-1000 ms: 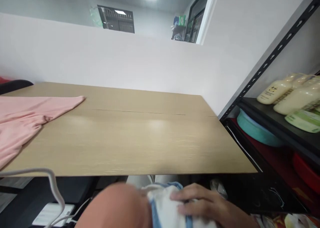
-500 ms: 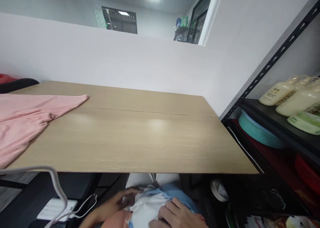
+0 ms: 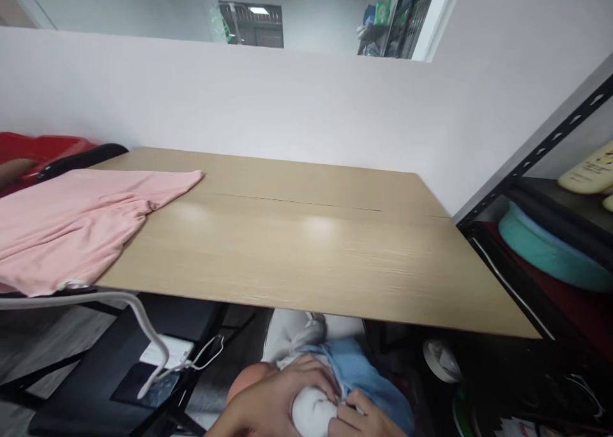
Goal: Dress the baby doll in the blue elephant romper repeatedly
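Both our hands close on a cloth (image 3: 311, 416), white with blue, low in our lap just under the table's near edge. The left hand (image 3: 280, 395) curls over the white bundle; the right hand (image 3: 366, 423) pinches its fold. Above it, the table (image 3: 311, 258) carries a pink garment (image 3: 76, 220) at its left end, with a white hanger (image 3: 152, 338) below. A shelf (image 3: 531, 159) stands at the right, and a white wall (image 3: 287, 98) stands behind.
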The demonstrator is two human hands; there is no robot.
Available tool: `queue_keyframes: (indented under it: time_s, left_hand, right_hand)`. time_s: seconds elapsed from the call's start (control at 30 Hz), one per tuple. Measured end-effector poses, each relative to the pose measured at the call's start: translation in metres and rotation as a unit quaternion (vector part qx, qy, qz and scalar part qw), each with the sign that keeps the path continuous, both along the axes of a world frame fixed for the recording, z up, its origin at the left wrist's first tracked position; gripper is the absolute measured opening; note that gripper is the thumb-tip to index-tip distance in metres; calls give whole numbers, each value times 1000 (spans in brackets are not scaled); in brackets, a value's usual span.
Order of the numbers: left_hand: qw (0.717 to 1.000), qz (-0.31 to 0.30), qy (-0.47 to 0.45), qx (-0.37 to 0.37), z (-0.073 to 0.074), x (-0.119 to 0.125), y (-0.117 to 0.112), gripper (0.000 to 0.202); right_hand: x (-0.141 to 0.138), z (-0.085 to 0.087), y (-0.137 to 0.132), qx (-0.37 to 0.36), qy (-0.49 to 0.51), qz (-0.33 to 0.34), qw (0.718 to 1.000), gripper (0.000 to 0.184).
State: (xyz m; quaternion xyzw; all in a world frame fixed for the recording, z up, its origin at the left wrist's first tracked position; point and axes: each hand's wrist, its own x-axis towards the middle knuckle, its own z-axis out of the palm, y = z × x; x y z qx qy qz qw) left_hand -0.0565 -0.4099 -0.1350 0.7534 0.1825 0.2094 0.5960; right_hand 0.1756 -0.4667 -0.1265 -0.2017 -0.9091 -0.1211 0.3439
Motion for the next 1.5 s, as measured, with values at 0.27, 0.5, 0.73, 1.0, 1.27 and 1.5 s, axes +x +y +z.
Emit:
queue_keyframes:
  time_s: [0.27,0.5,0.73,1.0,1.27,1.5]
  left_hand:
    - [998,-2,-22,-62,26,-16,12,66]
    - [990,-14,-61,-125,11,-29,28,48]
    - [983,7,-63,-170,9,-32,28,55]
    - [977,-16,-127,-169,4,-46,23,35]
    - [984,67,4,-162,42,-35,15,64]
    - [882,264,391,3,31,-30,24,66]
  right_hand:
    - [28,33,-21,-78,60,-122,988,39]
    - [61,16,-40,-10,19,-148,989,40]
    - [64,-9,-45,-8,96,-145,985,41]
    - [85,14,-42,-251,71,-116,958,26]
    - [77,12,8,-525,285,-116,794,26]
    - [22,21,102,-644,53,-47,762,29]
